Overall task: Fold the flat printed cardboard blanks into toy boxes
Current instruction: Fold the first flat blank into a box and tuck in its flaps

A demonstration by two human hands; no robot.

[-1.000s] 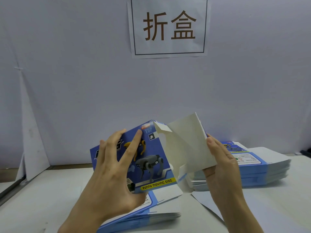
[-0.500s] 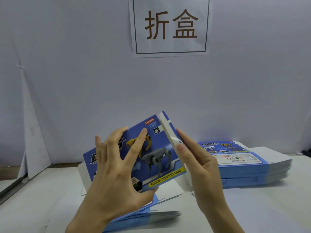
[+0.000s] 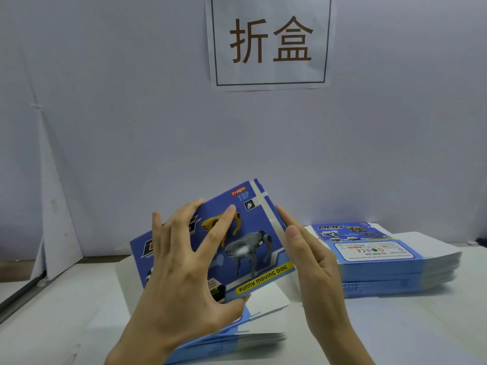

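Note:
A blue toy box [image 3: 253,241] printed with a grey and a yellow robot dog is held tilted above the table, its front face towards me. My left hand [image 3: 184,267] grips it, fingers spread over the front and thumb under the lower edge. My right hand [image 3: 308,262] lies with straight fingers flat against the box's right side, where the flap is folded shut. A stack of flat blanks [image 3: 390,262] lies at the right. Another pile of flat blanks [image 3: 263,306] lies under my hands.
A white table [image 3: 395,325] carries everything. A white partition wall [image 3: 131,127] stands close behind, with a paper sign [image 3: 270,40] bearing two characters. A folded white sheet [image 3: 52,206] leans at the left, beside a dark gap along the table's left edge.
The large white flap that stood open at the box's right end has been folded in by my right hand. My right hand now presses flat on that side. The box has tilted slightly.

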